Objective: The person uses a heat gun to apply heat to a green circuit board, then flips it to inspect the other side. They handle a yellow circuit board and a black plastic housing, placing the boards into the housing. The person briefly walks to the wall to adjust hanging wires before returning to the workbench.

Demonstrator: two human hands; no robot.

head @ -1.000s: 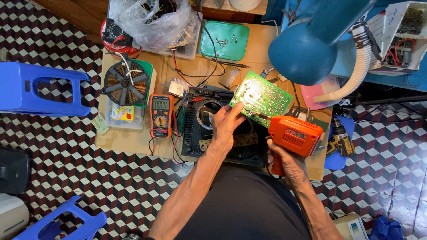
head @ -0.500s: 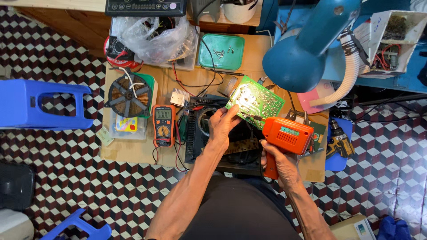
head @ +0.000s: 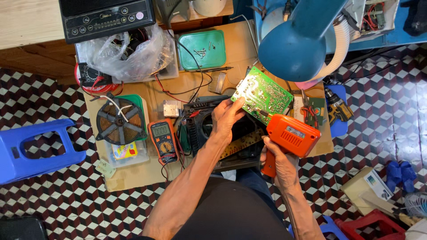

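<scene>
Holding a green rectangular printed circuit board (head: 262,95), solder side up and tilted above the black plastic appliance housing (head: 209,129), the left hand (head: 227,118) pinches its lower edge. The right hand (head: 278,162) is clenched on an orange pistol-grip soldering gun (head: 291,138), tip touching the board's edge. Board is out of the housing; work on its joints looks under way. An orange-cased multimeter (head: 163,141) lies nearby.

Free room on the desk (head: 133,178) is small: only a bare strip at the lower left of the frame, below the multimeter (head: 163,141), and a patch at upper centre beside the green tray (head: 201,50). The blue lamp (head: 297,42) blocks the upper right, over the circuit board (head: 262,94). Red and black wires (head: 178,91) cross the centre, and the coil disc (head: 120,121) fills the left.
</scene>
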